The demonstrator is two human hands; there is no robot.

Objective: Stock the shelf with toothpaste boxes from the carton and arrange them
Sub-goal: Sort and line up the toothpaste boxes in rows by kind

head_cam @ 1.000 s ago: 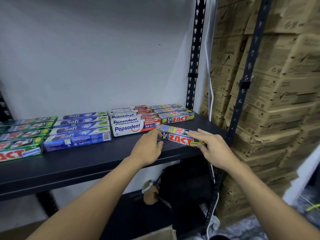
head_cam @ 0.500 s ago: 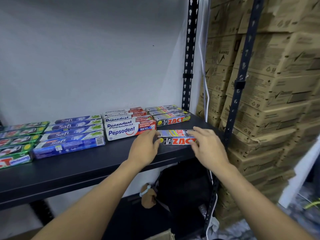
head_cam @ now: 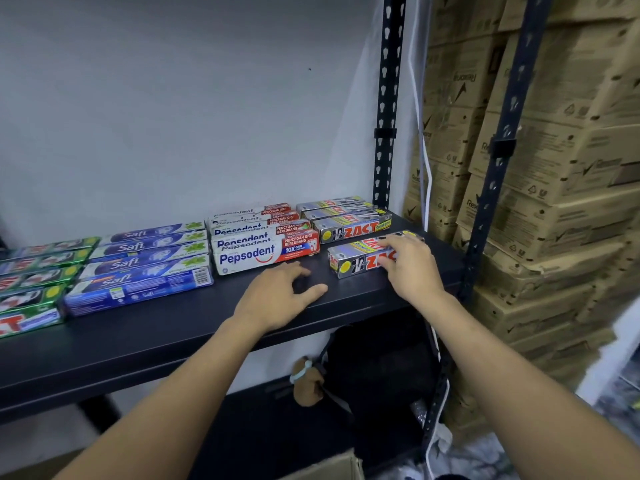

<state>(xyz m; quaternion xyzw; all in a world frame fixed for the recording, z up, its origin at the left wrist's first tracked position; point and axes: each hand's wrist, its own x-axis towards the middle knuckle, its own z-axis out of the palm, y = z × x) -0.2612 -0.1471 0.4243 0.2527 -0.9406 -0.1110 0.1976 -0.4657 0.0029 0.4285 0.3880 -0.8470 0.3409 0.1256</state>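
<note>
Black shelf (head_cam: 173, 327): ZACT box (head_cam: 356, 263) long axis left-right, slightly skewed; right hand (head_cam: 408, 268) flat on it; left hand (head_cam: 277, 296) spread.

The white and red toothpaste boxes (head_cam: 263, 254) bear the brand "Pepsodent", with "PENCEGAH GIGI BERLUBANG" and "10X" on the red end. The blue toothpaste boxes (head_cam: 145, 261) read "Safi". The grey toothpaste boxes (head_cam: 353, 228) show "ZACT" in red letters. The green toothpaste box (head_cam: 34, 317) at the far left shows only "ACT". On the cardboard cartons (head_cam: 554, 216) "Rex" is legible.
</note>
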